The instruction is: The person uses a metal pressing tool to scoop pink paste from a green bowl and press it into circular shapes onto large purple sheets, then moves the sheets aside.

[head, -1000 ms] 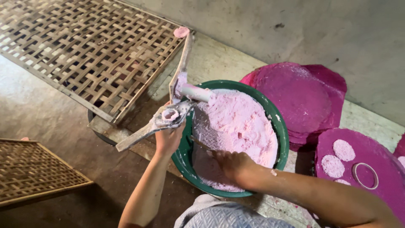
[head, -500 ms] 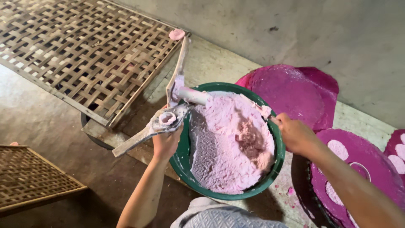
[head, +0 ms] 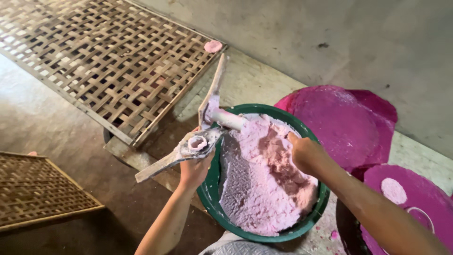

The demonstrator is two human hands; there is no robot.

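Dough (head: pixel 269 184) fills the green basin (head: pixel 210 189); right hand (head: pixel 304 153) pinches a lump from it, left hand (head: pixel 193 170) grips the press (head: pixel 198 141), its cup still loaded.

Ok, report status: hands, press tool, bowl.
Left hand grips the hinged press tool at the green bowl rim. Right hand closed over the pink dough. Nothing obstructing.

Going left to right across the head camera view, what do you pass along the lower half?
Small woven tray → left hand holding the hinged press → green basin of pink dough → right hand over the dough → round magenta mat with a pale disc.
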